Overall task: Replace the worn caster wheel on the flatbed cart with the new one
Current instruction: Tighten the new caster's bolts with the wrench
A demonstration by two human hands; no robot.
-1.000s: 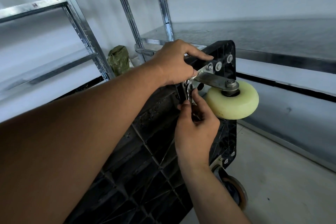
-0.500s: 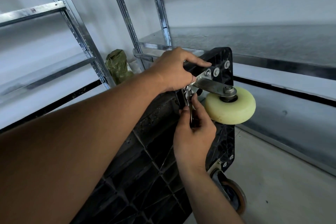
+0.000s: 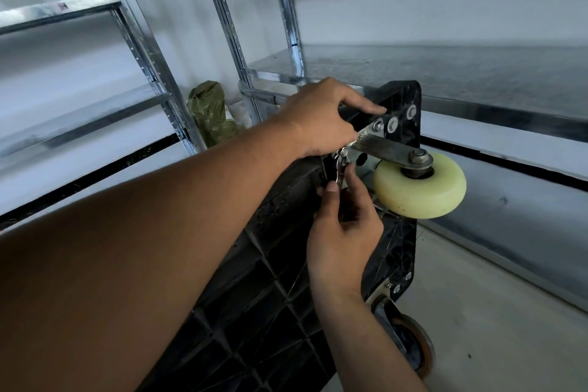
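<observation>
Cart (image 3: 270, 280) stands on edge, ribbed underside to camera, beside metal shelving (image 3: 149, 57); green bag (image 3: 210, 114) behind. Cream caster wheel (image 3: 423, 197) sits at the upper corner on a bolted bracket (image 3: 385, 146); darker caster (image 3: 413, 347) near the floor. Left hand (image 3: 321, 118): grip curled over cart's top edge, hiding bracket's near end. Right hand (image 3: 343, 239): grip pinches small metal tool (image 3: 340, 169) at bracket. Versus 1 s ago: hands and tool unmoved.

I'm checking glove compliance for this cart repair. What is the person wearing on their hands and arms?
Nothing that shows. The left hand and the right hand are both bare, with no gloves, rings or tape visible. The left forearm and the right forearm are bare too, with no sleeve, watch or wristband in view up to the frame's edge.
</observation>
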